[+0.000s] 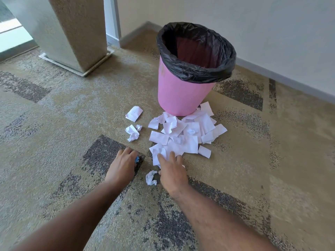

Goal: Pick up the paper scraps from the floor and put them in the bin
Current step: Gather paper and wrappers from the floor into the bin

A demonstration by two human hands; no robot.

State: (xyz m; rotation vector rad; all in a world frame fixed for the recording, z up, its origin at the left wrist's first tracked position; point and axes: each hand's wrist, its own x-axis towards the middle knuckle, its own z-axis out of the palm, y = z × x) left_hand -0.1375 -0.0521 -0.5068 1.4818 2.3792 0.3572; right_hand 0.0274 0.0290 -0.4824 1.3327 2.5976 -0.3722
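A pink bin lined with a black bag stands on the carpet. A heap of white paper scraps lies against its near side, and a few loose scraps lie to the left. My right hand rests with straight fingers on the near edge of the heap. A crumpled white scrap sits just left of its thumb. My left hand is down on the carpet with fingers curled round a small blue scrap, mostly hidden.
A wide textured pillar on a metal base stands at the back left. A white wall with a grey skirting runs behind the bin. Patterned beige and dark carpet spreads all around.
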